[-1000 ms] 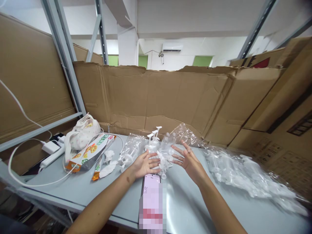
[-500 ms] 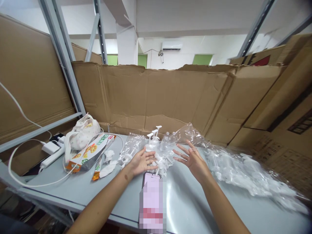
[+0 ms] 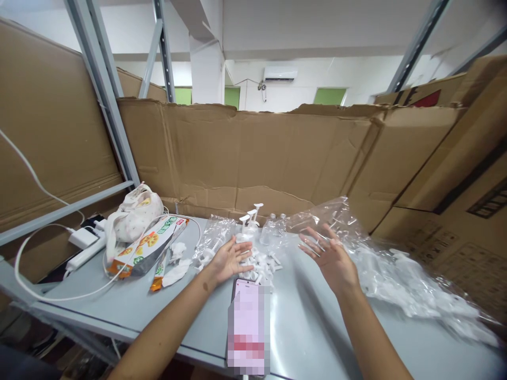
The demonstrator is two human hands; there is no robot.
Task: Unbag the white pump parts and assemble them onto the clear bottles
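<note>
While my left hand (image 3: 231, 261) is open, fingers apart at the edge of the small white parts (image 3: 268, 265), my right hand (image 3: 332, 261) is also open, fingers spread by the clear plastic bag (image 3: 332, 212); I cannot tell whether they touch it. The parts lie heaped on the tabletop (image 3: 295, 338), beyond the phone (image 3: 247, 319) and in front of the white pumps (image 3: 252, 215).

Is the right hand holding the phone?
No, the right hand is open above the table, away from the phone.
</note>
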